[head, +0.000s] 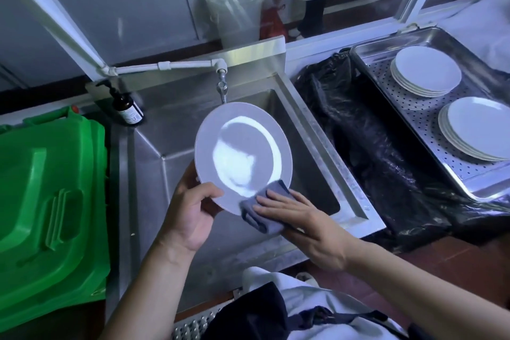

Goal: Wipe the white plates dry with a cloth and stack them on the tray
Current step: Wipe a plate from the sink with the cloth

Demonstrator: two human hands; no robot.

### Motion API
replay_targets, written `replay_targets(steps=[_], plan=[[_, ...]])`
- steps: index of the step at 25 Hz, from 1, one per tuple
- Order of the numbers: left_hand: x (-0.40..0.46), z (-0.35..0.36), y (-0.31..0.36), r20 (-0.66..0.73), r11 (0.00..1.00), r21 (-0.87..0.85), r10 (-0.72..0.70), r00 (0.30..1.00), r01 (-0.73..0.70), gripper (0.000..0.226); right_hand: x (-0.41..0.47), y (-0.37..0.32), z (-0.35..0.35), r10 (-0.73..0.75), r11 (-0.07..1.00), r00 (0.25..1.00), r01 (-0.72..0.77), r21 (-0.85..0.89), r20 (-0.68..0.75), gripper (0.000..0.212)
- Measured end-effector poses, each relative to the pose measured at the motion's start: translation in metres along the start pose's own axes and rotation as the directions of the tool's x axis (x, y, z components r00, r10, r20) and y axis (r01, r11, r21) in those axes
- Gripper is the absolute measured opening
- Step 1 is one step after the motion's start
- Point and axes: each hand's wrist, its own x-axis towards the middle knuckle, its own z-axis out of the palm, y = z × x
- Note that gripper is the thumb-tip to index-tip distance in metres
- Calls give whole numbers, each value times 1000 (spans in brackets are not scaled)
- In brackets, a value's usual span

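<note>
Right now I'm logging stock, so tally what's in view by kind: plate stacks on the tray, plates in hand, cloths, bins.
Plate stacks on the tray: 2
Plates in hand: 1
Cloths: 1
Green bins: 1
Total: 5

No text, brand, number or sign can be read anywhere in this view. The only printed thing is a pale label on the brown pump bottle [127, 107] standing at the back left corner of the sink [356, 196] (its print shows as a few faint marks, too small and blurred to make out). The green bin [49, 201], the white plates and the perforated steel tray [414, 116] carry no lettering that shows.
</note>
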Motion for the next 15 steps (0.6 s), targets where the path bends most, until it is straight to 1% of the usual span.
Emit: replay_targets(steps=[1, 2, 3, 4, 5, 6, 7, 9, 10, 11, 13, 15], plan=[[0, -5, 1, -11, 1000, 8, -3, 1000, 3, 69, -8, -2, -2, 27, 997, 999, -29, 74, 25, 45], [-1, -10, 1, -17, 1000, 13, -17, 1000, 17, 69, -17, -5, -5, 63, 978, 998, -66, 200, 24, 42], [-1, -15, 0, -17, 999, 11, -42, 999, 42, 70, -26, -8, -10, 127, 924, 992, -121, 362, 9, 39], [-1, -19, -3, -15, 997, 7, -71, 997, 71, 71, -35, -7, -16, 213, 870, 976, -165, 465, -53, 37], [-3, -22, -7, -14, 995, 4, -98, 995, 98, 71, -46, -3, -20, 314, 854, 935, -201, 480, -167, 37], [-4, -25, -12, -13, 993, 3, -121, 993, 121, 71, -56, 3, -22, 409, 861, 864, -259, 439, -294, 39], [-6, -27, -18, -11, 990, 4, -143, 990, 143, 70, -67, 12, -23, 501, 843, 775, -338, 418, -385, 42], [-12, -32, -33, -24, 981, -3, -194, 981, 194, 68, -87, 27, -17, 643, 764, 612, -483, 427, -460, 45], [-15, -35, -39, -39, 976, -13, -219, 975, 219, 66, -95, 32, -12, 695, 719, 543, -514, 468, -470, 42], [-17, -37, -46, -47, 968, -28, -249, 967, 248, 65, -102, 35, -6, 749, 662, 475, -511, 548, -461, 39], [-22, -41, -59, -50, 952, -42, -305, 951, 303, 65, -111, 37, 9, 833, 547, 372, -439, 713, -410, 38], [-25, -38, -73, -48, 933, -46, -360, 932, 358, 67, -117, 39, 24, 871, 490, 283, -414, 768, -403, 44]])
